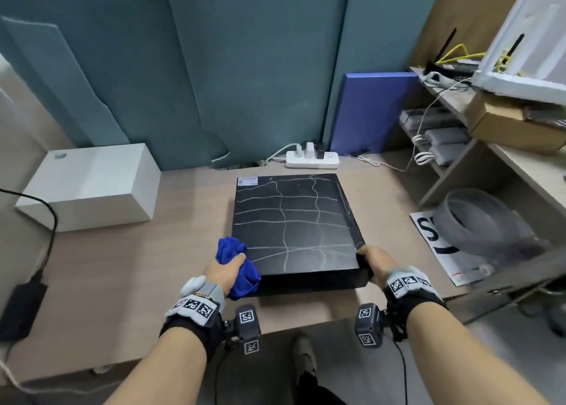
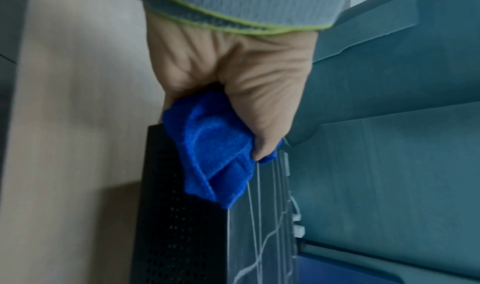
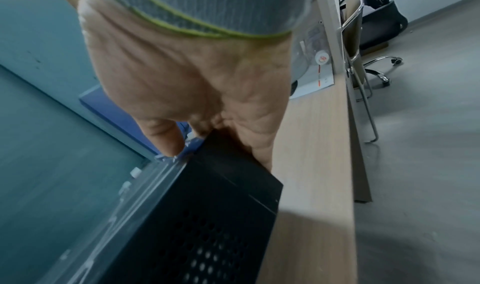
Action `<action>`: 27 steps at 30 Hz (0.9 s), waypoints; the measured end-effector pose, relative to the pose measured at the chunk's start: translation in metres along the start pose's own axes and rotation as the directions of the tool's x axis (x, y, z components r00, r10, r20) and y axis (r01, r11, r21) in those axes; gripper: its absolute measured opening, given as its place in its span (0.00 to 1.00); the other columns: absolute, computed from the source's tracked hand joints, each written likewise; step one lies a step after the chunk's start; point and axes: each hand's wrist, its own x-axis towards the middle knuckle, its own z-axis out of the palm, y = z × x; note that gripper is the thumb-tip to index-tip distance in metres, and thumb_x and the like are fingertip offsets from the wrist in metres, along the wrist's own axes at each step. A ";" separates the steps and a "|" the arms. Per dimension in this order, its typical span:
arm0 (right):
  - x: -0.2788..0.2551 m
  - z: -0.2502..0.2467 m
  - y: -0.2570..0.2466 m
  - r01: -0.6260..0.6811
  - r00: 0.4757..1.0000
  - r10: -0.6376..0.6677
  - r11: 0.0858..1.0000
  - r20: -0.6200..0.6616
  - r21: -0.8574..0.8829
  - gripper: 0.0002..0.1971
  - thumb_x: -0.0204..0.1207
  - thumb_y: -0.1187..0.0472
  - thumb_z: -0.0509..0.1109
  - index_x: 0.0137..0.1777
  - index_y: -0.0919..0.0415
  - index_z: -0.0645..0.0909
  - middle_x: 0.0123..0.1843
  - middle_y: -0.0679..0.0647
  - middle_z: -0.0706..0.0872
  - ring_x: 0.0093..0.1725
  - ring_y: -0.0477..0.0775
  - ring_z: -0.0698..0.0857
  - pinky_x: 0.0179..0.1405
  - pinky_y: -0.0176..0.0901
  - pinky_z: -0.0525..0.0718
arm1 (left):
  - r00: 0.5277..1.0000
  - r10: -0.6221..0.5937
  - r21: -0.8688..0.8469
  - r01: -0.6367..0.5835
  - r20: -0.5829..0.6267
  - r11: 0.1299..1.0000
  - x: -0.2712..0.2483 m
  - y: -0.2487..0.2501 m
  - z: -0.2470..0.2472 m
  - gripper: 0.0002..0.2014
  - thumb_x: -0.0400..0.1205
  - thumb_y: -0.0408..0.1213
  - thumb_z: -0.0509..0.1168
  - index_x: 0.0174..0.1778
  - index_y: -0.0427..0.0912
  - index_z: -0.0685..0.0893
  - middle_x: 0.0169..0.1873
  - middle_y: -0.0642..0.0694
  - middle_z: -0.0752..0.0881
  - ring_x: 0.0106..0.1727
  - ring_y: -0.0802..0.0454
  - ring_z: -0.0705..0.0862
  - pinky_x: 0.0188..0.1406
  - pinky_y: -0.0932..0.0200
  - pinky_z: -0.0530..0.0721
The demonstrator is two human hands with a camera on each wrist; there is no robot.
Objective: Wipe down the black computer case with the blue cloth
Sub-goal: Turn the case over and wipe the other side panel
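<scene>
The black computer case (image 1: 294,227) lies flat on the wooden desk (image 1: 122,266), its top crossed by pale streaks. My left hand (image 1: 225,270) grips the bunched blue cloth (image 1: 235,265) against the case's near left corner; the left wrist view shows the blue cloth (image 2: 215,155) pressed on the perforated side of the case (image 2: 179,216). My right hand (image 1: 372,262) grips the near right corner, thumb on top and fingers down the side. In the right wrist view the right hand (image 3: 207,136) clasps the corner of the case (image 3: 207,216).
A white box (image 1: 92,187) sits at the desk's left. A power strip (image 1: 312,159) with plugs lies behind the case, beside a blue board (image 1: 370,110). Shelves (image 1: 477,147) with boxes and cables stand on the right. A black adapter (image 1: 21,309) lies at the left edge.
</scene>
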 end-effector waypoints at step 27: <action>0.054 0.046 -0.095 0.503 0.836 -0.472 0.459 0.279 -0.732 0.47 0.69 0.53 0.75 0.88 0.41 0.57 0.89 0.56 0.60 0.84 0.62 0.68 0.84 0.54 0.67 | 0.946 0.231 0.096 -0.214 -0.226 0.972 0.019 0.055 -0.016 0.23 0.76 0.44 0.77 0.59 0.57 0.71 0.46 0.51 0.83 0.38 0.52 0.83 0.33 0.60 0.76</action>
